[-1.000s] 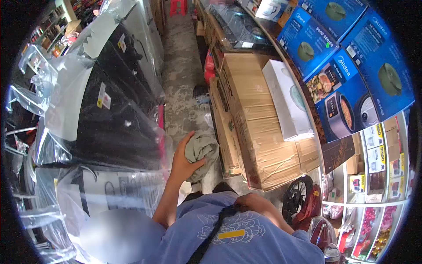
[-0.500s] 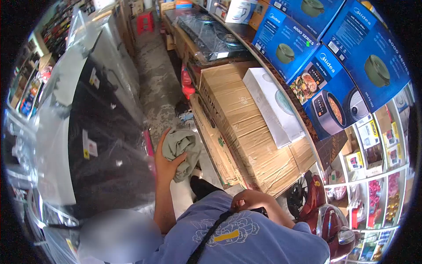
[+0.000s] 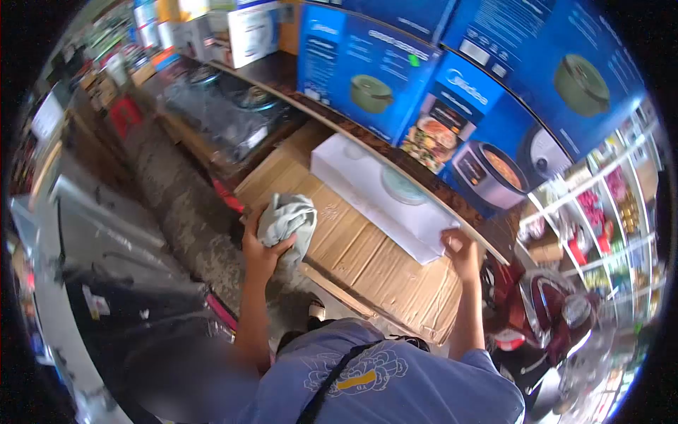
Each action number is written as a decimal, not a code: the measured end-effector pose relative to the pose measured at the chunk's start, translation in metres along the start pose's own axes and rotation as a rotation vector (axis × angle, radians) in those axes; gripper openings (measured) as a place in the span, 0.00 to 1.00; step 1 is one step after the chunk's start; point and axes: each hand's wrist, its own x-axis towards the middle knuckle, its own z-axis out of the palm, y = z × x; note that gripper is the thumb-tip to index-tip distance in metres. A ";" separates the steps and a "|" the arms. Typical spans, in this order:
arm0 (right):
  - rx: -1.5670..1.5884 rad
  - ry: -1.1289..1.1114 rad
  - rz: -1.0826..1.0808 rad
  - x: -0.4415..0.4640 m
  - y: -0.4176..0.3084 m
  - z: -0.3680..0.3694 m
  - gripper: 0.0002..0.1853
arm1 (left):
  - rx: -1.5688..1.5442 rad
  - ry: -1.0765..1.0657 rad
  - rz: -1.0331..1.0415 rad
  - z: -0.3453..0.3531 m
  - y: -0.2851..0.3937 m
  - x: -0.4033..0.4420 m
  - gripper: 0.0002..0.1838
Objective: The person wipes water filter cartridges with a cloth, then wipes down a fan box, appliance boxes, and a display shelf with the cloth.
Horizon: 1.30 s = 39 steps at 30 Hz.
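Note:
My left hand (image 3: pixel 258 249) is closed around a crumpled grey-green cloth (image 3: pixel 289 220), held over the left edge of a large brown cardboard box (image 3: pixel 360 244). On top of that box lies a long white box (image 3: pixel 364 194) with a round pale-green picture on its side. My right hand (image 3: pixel 462 253) has its thumb and fingers at the near right end of the white box, gripping its corner. Part of the cloth is hidden by the left hand's fingers.
Blue Midea cooker boxes (image 3: pixel 367 78) stand stacked on a dark shelf (image 3: pixel 311 102) behind. A plastic-covered gas stove (image 3: pixel 233 106) is at the back left. Dark wrapped panels (image 3: pixel 134 283) line the left of the aisle. A red motorbike (image 3: pixel 551 311) stands at right.
My view has turned right. My left hand has lifted the cloth up from the aisle side to the cardboard box. My right hand has reached out from my body to the white box.

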 end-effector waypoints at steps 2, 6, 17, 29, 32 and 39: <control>-0.336 0.328 -0.033 0.012 0.049 -0.039 0.08 | -0.039 -0.201 0.012 0.039 0.005 0.030 0.32; -0.842 0.779 0.233 0.019 0.103 -0.084 0.15 | -0.023 -0.475 0.341 0.149 0.001 0.069 0.32; -1.058 0.681 0.489 0.023 0.102 -0.073 0.20 | 0.375 -0.896 0.969 0.380 0.004 0.022 0.27; -1.090 0.708 0.483 0.022 0.102 -0.069 0.19 | 0.629 -0.829 0.696 0.259 -0.035 0.149 0.28; -1.104 0.731 0.476 0.029 0.101 -0.070 0.18 | 0.557 -0.845 0.739 0.264 -0.023 0.151 0.24; -1.067 0.752 0.499 0.025 0.108 -0.070 0.19 | 0.160 -0.941 0.998 0.371 0.000 0.032 0.34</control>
